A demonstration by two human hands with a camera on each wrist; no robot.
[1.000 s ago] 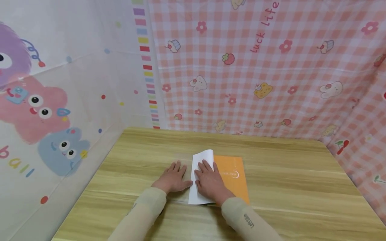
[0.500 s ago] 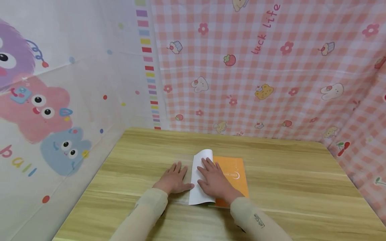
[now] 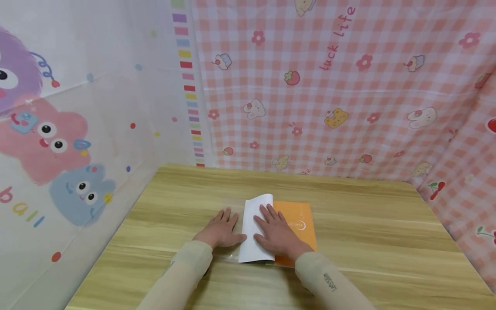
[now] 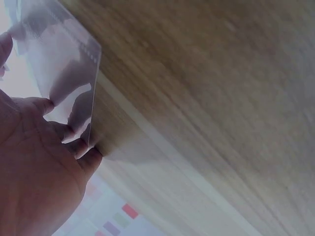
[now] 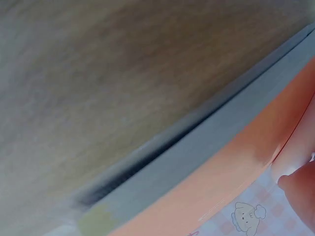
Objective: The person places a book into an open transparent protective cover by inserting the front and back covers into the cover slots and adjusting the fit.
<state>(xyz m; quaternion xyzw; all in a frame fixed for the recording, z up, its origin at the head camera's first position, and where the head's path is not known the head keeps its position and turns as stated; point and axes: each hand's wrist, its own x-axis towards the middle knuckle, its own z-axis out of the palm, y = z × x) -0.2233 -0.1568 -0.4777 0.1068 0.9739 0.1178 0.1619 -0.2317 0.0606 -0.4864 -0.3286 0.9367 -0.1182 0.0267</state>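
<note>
An orange-covered book lies near the middle of the table, with a white sheet turned over its left part. My right hand rests on the white sheet with its fingers spread, the wrist crossing the orange cover. To the left, my left hand lies flat on a clear plastic sheet, its thumb at the white sheet's left edge. The left wrist view shows the fingers against this transparent plastic. In the right wrist view the thick edge of the book appears close up; most of the right hand is out of frame.
The wooden table extends on all sides of the book. A pink checked cloth hangs along its back edge, and a white printed cloth hangs at the left.
My right hand has shifted slightly right on the white sheet, its fingers spreading wider, and its wrist has moved right over the orange cover. The left hand stays nearly in place.
</note>
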